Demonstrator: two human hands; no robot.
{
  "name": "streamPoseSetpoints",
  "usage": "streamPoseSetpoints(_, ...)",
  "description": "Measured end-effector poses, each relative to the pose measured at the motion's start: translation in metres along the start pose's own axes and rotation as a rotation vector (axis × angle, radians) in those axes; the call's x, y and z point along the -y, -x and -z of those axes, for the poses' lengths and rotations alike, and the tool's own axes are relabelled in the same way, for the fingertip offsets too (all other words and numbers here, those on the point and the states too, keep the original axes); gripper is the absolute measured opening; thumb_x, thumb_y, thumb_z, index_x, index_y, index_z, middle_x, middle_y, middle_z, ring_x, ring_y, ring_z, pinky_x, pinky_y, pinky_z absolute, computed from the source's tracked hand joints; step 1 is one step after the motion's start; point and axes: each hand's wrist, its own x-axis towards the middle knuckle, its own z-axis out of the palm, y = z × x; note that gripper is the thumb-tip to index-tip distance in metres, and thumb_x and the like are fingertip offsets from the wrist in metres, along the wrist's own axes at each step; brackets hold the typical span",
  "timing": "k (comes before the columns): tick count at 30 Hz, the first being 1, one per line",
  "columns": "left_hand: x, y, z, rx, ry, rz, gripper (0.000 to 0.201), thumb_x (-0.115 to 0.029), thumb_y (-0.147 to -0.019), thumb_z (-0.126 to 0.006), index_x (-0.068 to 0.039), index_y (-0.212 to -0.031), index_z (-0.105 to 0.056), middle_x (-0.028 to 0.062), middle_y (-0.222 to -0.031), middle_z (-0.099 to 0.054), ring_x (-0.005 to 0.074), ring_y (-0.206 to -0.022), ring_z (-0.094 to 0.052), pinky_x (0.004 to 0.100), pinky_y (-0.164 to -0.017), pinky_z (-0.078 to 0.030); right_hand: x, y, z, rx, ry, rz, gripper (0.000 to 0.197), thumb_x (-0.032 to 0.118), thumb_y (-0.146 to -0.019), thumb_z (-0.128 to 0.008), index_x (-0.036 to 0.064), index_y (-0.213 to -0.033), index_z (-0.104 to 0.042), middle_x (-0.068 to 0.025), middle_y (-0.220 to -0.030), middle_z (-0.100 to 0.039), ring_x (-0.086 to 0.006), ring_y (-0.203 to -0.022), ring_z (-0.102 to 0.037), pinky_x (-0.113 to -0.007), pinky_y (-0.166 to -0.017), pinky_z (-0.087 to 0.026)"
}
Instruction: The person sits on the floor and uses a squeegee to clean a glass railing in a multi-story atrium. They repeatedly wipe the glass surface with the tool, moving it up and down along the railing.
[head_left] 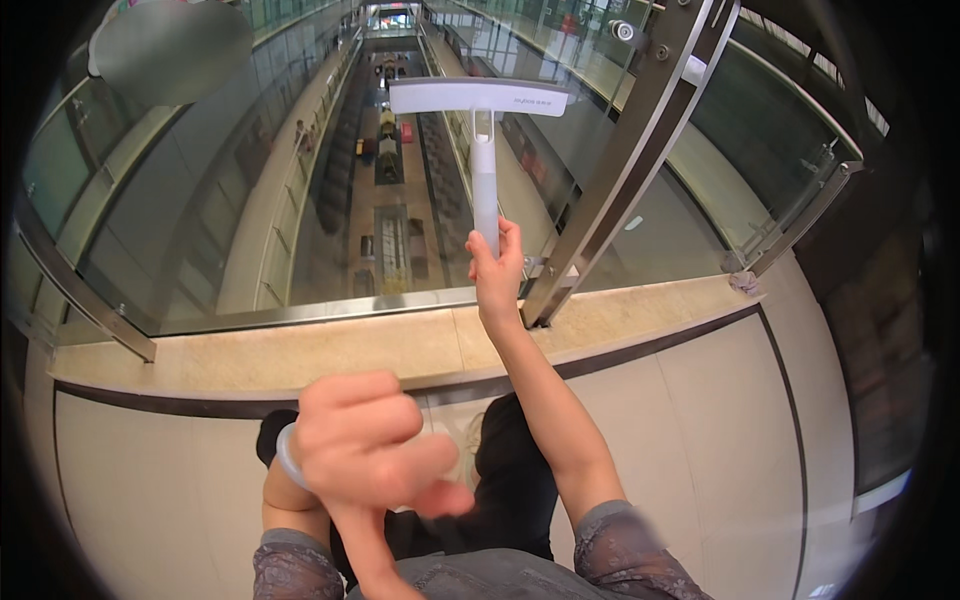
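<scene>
My right hand [497,268] is wrapped round the handle of a white squeegee [484,190], my arm stretched out ahead. The squeegee stands with its wide head up and its dark blade edge along the top. It is in front of a glass panel [320,250]; whether the blade touches the glass, I cannot tell. My left hand [370,440] is raised close to the camera, its fingers curled in with no object visible in them. A pale bracelet [290,458] circles the left wrist. The left hand hides part of my dark-clothed legs.
A metal post [625,165] holds the glass just right of the squeegee. A beige stone ledge [300,355] runs along the base, with a crumpled cloth-like thing [744,283] at its right end. Beyond the glass lies a deep atrium. Pale floor tiles [680,440] surround me.
</scene>
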Motion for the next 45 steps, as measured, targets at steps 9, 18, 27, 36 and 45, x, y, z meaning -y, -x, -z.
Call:
streamPoseSetpoints(9, -0.001, 0.006, -0.017, -0.255, -0.016, -0.383, 0.037, -0.04, -0.082, -0.07, -0.013, -0.071, -0.048, -0.0055, -0.052, -0.026, 0.009, -0.042, -0.018, 0.023, -0.04, -0.009, 0.0, 0.0, 0.009, 0.013, 0.02, -0.049, 0.034, 0.011, -0.089, -0.063, 0.0028, -0.116, -0.045, -0.0054, -0.081, -0.059, -0.0054, -0.05, -0.046, -0.019, -0.043, -0.037)
streamPoseSetpoints(18, -0.032, 0.001, -0.015, -0.317, 0.044, -0.219, 0.025, -0.007, -0.074, -0.056, -0.016, -0.068, -0.034, -0.0011, -0.061, -0.03, 0.0106, -0.044, -0.023, 0.0237, -0.038, -0.017, 0.008, 0.003, 0.007, 0.073, -0.009, -0.105, 0.031, 0.013, -0.09, -0.063, 0.006, -0.113, -0.043, -0.0057, -0.083, -0.06, -0.0073, -0.049, -0.048, -0.021, -0.041, -0.032)
streamPoseSetpoints(27, -0.016, 0.008, -0.041, -0.486, -0.021, -0.489, 0.028, -0.007, -0.077, -0.055, -0.025, -0.078, -0.033, -0.003, -0.072, -0.04, 0.01, -0.044, -0.024, 0.0237, -0.039, -0.017, 0.011, 0.004, 0.004, 0.071, 0.021, -0.129, 0.032, 0.014, -0.089, -0.063, 0.0054, -0.113, -0.043, -0.0061, -0.084, -0.061, -0.008, -0.049, -0.049, -0.021, -0.041, -0.031)
streamPoseSetpoints(36, -0.048, 0.002, -0.039, -0.558, 0.178, -0.095, 0.032, 0.002, -0.067, -0.051, -0.02, -0.073, -0.029, -0.0028, -0.076, -0.043, 0.0087, -0.045, -0.021, 0.0237, -0.041, -0.015, 0.01, 0.005, 0.001, 0.071, 0.028, -0.124, 0.032, 0.015, -0.089, -0.064, 0.0055, -0.112, -0.043, -0.0066, -0.084, -0.061, -0.0086, -0.05, -0.05, -0.021, -0.04, -0.031)
streamPoseSetpoints(45, -0.043, 0.015, -0.042, -0.563, 0.095, -0.186, 0.026, 0.008, -0.059, -0.044, -0.013, -0.063, -0.029, -0.0012, -0.074, -0.042, 0.0093, -0.045, -0.021, 0.0242, -0.042, -0.016, 0.008, 0.004, -0.001, 0.083, 0.019, -0.115, 0.032, 0.014, -0.089, -0.063, 0.0056, -0.111, -0.042, -0.0069, -0.083, -0.061, -0.0095, -0.05, -0.051, -0.021, -0.04, -0.031)
